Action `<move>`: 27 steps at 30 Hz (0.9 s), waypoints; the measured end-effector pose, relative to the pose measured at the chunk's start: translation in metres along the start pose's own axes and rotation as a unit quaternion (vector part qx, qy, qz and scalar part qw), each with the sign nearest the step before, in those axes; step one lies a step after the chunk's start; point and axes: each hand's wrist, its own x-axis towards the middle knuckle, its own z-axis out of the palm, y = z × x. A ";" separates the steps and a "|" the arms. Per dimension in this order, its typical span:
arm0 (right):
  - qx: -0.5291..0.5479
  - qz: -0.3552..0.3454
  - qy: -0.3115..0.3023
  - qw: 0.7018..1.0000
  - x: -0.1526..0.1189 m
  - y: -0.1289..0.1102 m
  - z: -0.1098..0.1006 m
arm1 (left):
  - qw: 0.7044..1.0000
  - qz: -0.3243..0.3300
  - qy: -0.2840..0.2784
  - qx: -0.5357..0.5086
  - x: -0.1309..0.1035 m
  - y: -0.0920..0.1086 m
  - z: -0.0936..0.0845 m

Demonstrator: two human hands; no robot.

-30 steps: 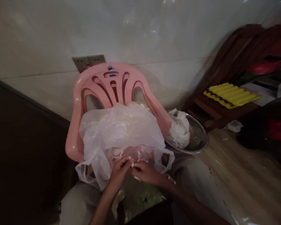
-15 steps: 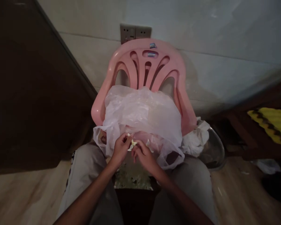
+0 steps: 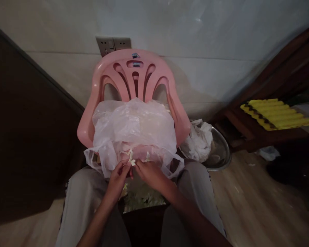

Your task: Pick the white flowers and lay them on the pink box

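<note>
My left hand pinches a small white flower with a yellowish tint between thumb and fingertips. Close against it, my right hand has its fingers drawn together at the flower's lower end; whether it grips the flower or a separate bit is too small to tell. Another pale flower lies on the seat just beyond my right fingers. A translucent white plastic bag spreads over the seat of a pink plastic chair. Below my hands, between the knees, is a heap of greenish-white bits.
Right of the chair, a metal basin holds a crumpled white bag. A yellow ridged piece rests on a dark wooden bench. A dark panel stands at left, and a wall socket is behind the chair.
The view has swung to the right, so the chair sits farther left. My hands have come closer together, and the right hand has turned with its knuckles up beside the flower.
</note>
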 end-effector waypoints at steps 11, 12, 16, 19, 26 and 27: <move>0.061 0.033 0.007 0.998 0.004 0.000 0.001 | 0.997 0.057 0.014 0.046 0.013 -0.003 -0.006; 0.091 0.039 0.013 0.995 0.004 -0.001 0.000 | 0.997 0.057 0.015 0.043 0.014 -0.004 -0.006; 0.179 0.059 0.032 0.982 0.004 -0.002 -0.001 | 0.999 0.022 0.007 0.026 0.015 -0.007 -0.006; 0.207 0.078 0.050 0.974 0.004 -0.001 0.000 | 1.000 -0.007 0.003 0.028 0.014 -0.009 -0.005; 0.305 0.121 0.045 0.944 0.006 0.003 0.004 | 0.997 0.021 -0.054 0.047 0.015 -0.015 -0.002; 0.321 0.126 0.045 0.938 0.007 0.004 0.004 | 0.997 0.024 -0.055 0.047 0.016 -0.015 -0.002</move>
